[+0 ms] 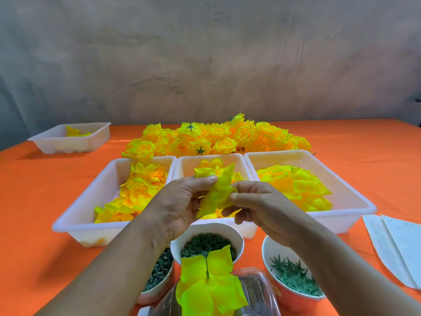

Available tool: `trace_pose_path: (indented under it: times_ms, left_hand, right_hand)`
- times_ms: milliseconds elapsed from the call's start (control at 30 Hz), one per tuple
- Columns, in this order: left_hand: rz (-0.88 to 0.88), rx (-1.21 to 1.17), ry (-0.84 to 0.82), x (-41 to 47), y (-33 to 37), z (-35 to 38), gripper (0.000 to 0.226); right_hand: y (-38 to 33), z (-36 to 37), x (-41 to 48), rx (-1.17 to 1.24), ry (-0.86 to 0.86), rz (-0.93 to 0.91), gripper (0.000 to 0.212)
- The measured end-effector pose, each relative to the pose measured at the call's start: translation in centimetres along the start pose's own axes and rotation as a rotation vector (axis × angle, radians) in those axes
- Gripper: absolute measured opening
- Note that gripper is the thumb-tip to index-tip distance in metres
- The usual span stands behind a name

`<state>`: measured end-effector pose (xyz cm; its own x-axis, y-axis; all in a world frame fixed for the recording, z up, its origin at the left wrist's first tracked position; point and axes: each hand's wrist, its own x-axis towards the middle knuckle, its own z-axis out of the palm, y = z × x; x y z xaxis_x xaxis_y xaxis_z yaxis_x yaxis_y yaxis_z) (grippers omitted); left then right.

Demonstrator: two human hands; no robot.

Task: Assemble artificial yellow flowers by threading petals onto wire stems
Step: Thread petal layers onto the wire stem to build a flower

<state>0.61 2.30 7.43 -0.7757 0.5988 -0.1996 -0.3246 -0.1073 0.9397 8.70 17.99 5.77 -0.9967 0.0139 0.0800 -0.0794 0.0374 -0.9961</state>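
At frame centre, above the middle tray (186,167), the left hand (180,204) and right hand (257,206) each pinch a yellow petal (219,192) between thumb and fingertips. It looks feather-light, limp and easily creased, so it is best held near its middle. The stem (207,267) stands at bottom centre, and the print on the papers (396,242) at right is unreadable.

Left tray (77,213), middle tray (186,165) and right tray (355,197) stand abreast mid-frame, the flower pile (218,135) behind them. My left hand (177,208) and right hand (262,206) hold a petal (219,190) above the middle tray. Fourth tray (68,144) upper left; papers (396,247) lower right.
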Motion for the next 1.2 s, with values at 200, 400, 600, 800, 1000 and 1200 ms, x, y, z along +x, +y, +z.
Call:
trace_pose_path:
  times_ms: [200,400,600,800,1000,1200]
  left_hand:
    - [0.173,0.077,0.088,-1.1,0.3,0.3,0.013]
    - [0.176,0.132,0.073,-2.2,0.9,0.8,0.026]
    - [0.124,0.245,-0.069,-3.8,2.0,-0.2,0.022]
    - [0.192,0.262,-0.069,-5.6,2.3,-0.4,0.034]
    - [0.239,0.254,-0.089,-7.7,2.8,-0.8,0.037]
    - [0.179,0.282,-0.092,-9.5,1.6,-1.5,0.046]
  right_hand:
    - [-1.2,1.1,-0.7,-0.066,0.092,-0.018,0.03]
    - [-1.9,2.5,-1.0,0.015,0.211,-0.032,0.019]
    - [-2.9,2.6,-1.9,0.013,0.211,-0.043,0.015]
    - [-3.6,3.6,-2.7,0.06,0.146,-0.056,0.013]
    - [-4.2,4.5,-4.1,0.09,0.069,-0.059,0.016]
    - [-3.3,5.3,-5.7,0.109,0.026,0.006,0.019]
